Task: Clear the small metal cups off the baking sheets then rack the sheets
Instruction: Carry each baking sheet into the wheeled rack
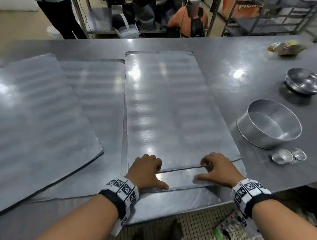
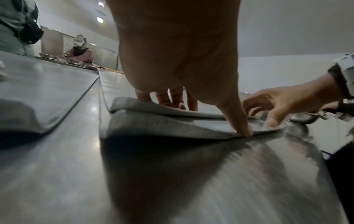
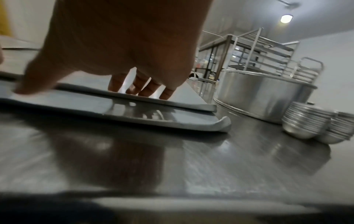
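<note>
Now L hand (image 1: 145, 171) & R hand (image 1: 221, 169): grips unclenched, fingertips on top sheet (image 1: 169, 111), thumbs on lower sheet (image 1: 180, 179).

Left hand (image 2: 178, 60) on two stacked baking sheets (image 2: 153, 122) (thumb at the lower rim), right hand (image 2: 287, 103) alongside

The site was a commercial bakery kitchen: stainless steel worktable (image 1: 229, 59) beneath the right hand (image 1: 219, 169), tiered tray rack (image 3: 268, 50) beyond it, cake pan (image 1: 270, 124) to its right.
</note>
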